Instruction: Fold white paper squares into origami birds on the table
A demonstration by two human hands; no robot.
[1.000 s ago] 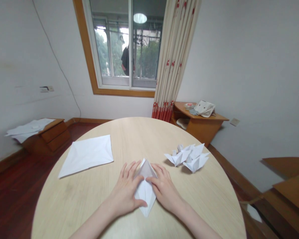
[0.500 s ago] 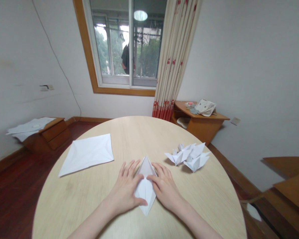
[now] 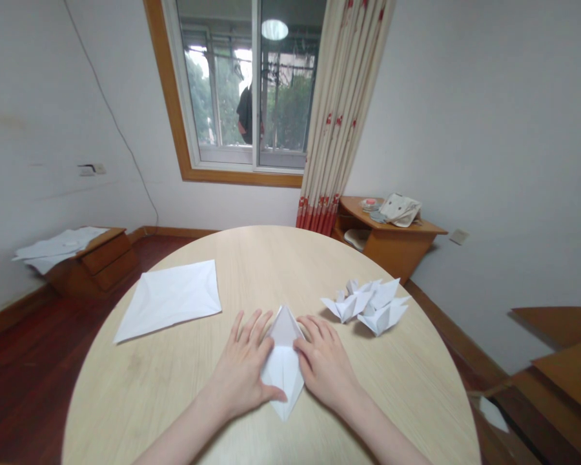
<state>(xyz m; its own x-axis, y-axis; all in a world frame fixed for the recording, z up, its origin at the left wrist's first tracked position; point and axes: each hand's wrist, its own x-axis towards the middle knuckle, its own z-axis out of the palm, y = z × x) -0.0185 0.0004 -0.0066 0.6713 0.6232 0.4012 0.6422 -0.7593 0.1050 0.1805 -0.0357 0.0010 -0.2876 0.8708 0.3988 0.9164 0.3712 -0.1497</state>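
A white folded paper (image 3: pixel 281 371), kite-shaped and pointed at both ends, lies on the round table (image 3: pixel 252 258) in front of me. A crease runs across its middle. My left hand (image 3: pixel 244 361) rests against its left side with the fingers spread; its thumb presses near the lower tip. On the opposite side, my right hand (image 3: pixel 324 355) grips the paper's right edge, thumb side inward, the other fingers lying on and beside the upper part. What lies under the fingertips is hidden.
Flat white paper sheets (image 3: pixel 179 300) lie at the table's left. Several folded paper pieces (image 3: pixel 368 303) with pointed tips are bunched on the right. Beyond the table stand a low cabinet (image 3: pixel 104 265) and a wooden corner stand (image 3: pixel 392 248), near a curtain (image 3: pixel 339 129).
Both hands have drawn slightly apart at the middle of the folded paper, uncovering the crease. The left thumb near the lower tip and the paper itself have hardly moved.
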